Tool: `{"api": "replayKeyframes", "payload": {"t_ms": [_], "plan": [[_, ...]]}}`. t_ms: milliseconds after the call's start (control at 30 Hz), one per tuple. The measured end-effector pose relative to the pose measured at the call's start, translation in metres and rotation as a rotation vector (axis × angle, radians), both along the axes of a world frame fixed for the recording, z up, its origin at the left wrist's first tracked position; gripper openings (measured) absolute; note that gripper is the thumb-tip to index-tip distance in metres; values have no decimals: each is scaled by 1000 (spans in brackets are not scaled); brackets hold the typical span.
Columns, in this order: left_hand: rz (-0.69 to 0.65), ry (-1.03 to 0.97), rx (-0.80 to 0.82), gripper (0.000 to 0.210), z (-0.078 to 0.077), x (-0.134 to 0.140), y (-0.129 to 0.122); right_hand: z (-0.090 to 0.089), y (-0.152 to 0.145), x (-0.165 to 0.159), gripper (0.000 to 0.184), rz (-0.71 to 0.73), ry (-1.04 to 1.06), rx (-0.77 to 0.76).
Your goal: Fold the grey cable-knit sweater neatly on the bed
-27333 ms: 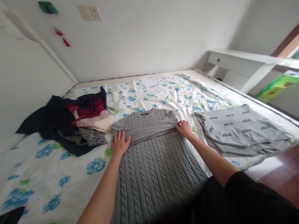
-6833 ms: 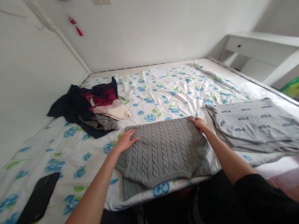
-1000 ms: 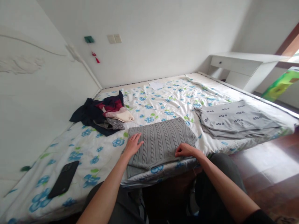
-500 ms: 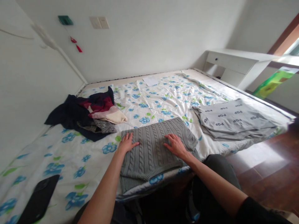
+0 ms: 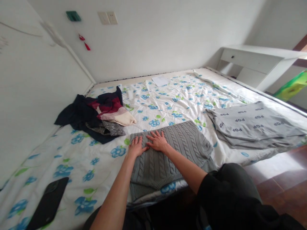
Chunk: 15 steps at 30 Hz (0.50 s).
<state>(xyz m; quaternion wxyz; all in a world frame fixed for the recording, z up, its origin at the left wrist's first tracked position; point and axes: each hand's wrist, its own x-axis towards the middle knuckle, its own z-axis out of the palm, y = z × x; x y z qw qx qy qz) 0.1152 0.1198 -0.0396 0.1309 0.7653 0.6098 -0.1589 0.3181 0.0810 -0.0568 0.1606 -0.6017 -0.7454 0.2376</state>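
The folded grey sweater (image 5: pixel 168 153) lies at the near edge of the bed (image 5: pixel 79 172), its hem hanging just over the side. Both the left hand (image 5: pixel 136 147) and right hand (image 5: pixel 157 141) lie flat on its left part, side by side, fingers spread and gripping nothing. A clothes pile (image 5: pixel 96 116) sits near on the left, a phone (image 5: pixel 49 204) farther left, and a "POP" top (image 5: pixel 249 123) on the right.

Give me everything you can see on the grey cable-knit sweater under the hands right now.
The grey cable-knit sweater lies folded into a rough rectangle at the near edge of the bed, its ribbed hem overhanging slightly. It looks like thick, soft knit with vertical cable ribs. The left hand and right hand press flat, fingers spread, on its far left part.
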Motion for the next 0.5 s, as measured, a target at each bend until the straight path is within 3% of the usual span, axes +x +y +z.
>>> {"api": "replayKeyframes", "payload": {"t_ms": [67,167,367,500], "plan": [[-4,-2,0,110,3,1,-2,-5,0,18,73,37,-22,9],[0,-3,-2,110,6,2,-4,-8,0,72,79,49,-95,-33],[13,4,-3,109,7,1,-3,-17,-2,225,78,-182,-308,-184],[11,6,5,110,4,0,-1,-36,-9,270,72,-262,-356,-140]]}}
